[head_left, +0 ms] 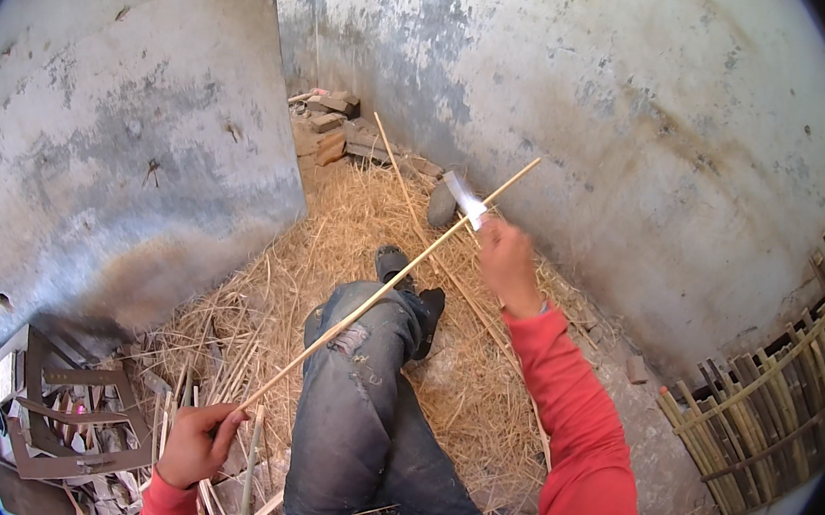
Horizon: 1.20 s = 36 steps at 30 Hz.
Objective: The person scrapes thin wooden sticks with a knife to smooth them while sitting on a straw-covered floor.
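A long, thin pale stick (329, 333), perhaps cane or bamboo, runs slantwise above my legs from lower left to upper right. My left hand (196, 444) is closed round its near end, thumb on top. Farther up, my right hand (510, 260) grips a knife, its handle hidden in the fingers. The shiny, somewhat blurred knife blade (463, 198) meets the stick a little short of its far end and lies across it. Whether the edge bites into the stick I cannot tell.
Straw-like shavings (338, 204) cover the floor round my legs, with another long stick (396, 170) lying on them. Broken bricks (330, 133) lie in the far corner. A slatted wooden rack (757, 424) leans at right; a dark frame (68, 473) stands lower left. Worn walls (590, 95) close in.
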### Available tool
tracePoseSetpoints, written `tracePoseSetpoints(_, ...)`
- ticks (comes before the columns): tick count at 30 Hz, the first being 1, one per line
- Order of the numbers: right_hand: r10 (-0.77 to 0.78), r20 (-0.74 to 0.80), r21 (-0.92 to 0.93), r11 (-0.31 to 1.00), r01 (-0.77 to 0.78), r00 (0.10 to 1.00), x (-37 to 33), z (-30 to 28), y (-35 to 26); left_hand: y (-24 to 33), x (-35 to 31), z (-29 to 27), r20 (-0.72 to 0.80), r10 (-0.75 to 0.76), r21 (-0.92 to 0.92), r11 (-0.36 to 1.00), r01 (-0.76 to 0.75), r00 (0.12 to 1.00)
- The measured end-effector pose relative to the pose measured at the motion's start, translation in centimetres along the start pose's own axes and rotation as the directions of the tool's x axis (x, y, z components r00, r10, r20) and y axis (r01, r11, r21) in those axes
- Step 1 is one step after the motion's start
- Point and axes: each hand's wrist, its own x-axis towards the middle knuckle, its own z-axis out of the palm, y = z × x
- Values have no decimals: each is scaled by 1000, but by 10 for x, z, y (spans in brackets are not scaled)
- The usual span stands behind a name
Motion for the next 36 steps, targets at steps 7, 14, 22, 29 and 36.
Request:
tracePoseSetpoints(7,159,-113,184,973,-137,981,24,-36,-1,-20,-20,-24,82,-134,-174,974,147,988)
tracePoseSetpoints(14,329,262,827,408,-387,907,16,-35,-26,-17,15,-8,298,-89,-268,948,173,950)
tracePoseSetpoints(22,275,221,774,535,-340,936,-2,-39,-63,37,73,52,182,51,-525,850,53,982)
tracePoseSetpoints(29,-129,107,147,983,113,986,-56,-35,-96,60,85,64,152,36,-405,914,29,988)
tracePoseSetpoints(36,-223,351,-130,950,283,909,-107,1,-99,59,86,59,183,39,-341,940,26,982)
